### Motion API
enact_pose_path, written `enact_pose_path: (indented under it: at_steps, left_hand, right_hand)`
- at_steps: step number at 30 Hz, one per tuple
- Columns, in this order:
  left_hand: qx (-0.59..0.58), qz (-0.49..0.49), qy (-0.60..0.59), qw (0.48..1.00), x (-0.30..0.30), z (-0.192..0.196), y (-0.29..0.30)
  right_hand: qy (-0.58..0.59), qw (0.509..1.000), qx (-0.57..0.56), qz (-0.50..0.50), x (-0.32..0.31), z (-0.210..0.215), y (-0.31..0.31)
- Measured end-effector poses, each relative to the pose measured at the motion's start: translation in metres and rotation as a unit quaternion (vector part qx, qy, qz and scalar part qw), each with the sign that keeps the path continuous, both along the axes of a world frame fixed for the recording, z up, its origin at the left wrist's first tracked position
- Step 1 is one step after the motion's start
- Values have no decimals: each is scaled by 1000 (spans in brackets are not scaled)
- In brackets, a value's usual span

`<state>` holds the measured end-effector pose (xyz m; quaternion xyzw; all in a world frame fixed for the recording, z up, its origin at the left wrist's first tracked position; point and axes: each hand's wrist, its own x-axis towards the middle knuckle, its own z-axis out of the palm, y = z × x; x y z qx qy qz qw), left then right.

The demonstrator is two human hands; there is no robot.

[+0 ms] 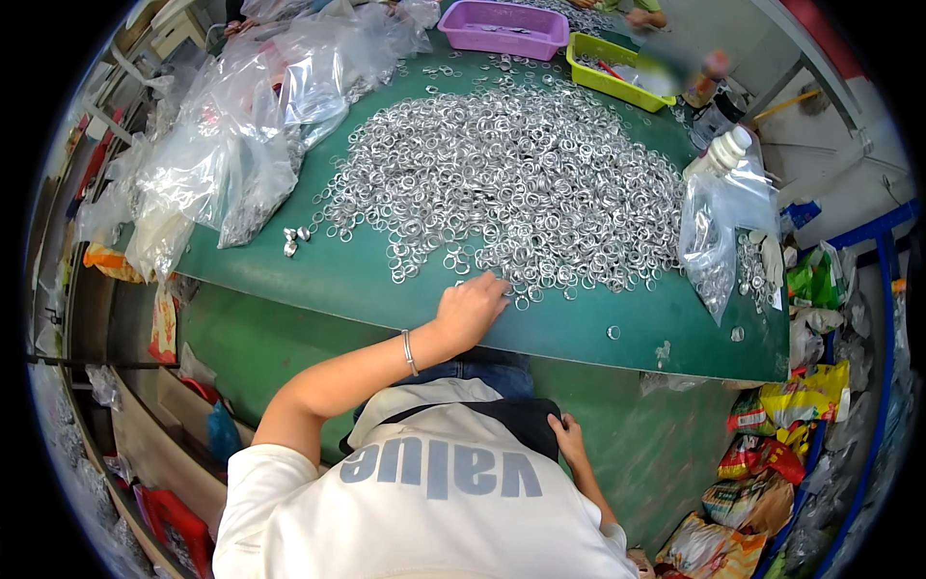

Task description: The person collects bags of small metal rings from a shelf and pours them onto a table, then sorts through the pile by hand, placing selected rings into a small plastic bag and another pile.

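Fingers [498,289] of left hand [469,315] curl at ring pile [531,174] edge; grip hidden, can't tell. Right hand [571,441] likewise. Best work loose rings [522,302] beside fingertips first.

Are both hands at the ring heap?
No, only the left hand is at the ring heap; the right hand is away from the table.

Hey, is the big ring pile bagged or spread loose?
Spread loose: the ring pile lies uncontained on the green tabletop, with stray rings nearby.

Head fisheye looks down over the nearby table [357,289]; far end seems indistinct.
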<state>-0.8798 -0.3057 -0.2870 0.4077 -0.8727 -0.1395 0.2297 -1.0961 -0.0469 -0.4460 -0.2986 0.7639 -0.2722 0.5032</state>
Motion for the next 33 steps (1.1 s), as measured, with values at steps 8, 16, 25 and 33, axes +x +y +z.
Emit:
enact_pose_path:
  at_steps: [8,16,25,33]
  left_hand:
    - [-1,8,65,998,-3,-4,-6]
    - [604,41,432,668,5,9,-9]
    - [732,-12,555,395,-2,11,-10]
    - [676,61,478,558,-3,16,-11]
  right_hand:
    - [-12,999,24,-31,-1,-26,26]
    - [-43,959,-265,96,-22,183,-121]
    - [403,828,-384,70,-34,185,-248]
    - [417,819,-388,74,-26,162,-255]
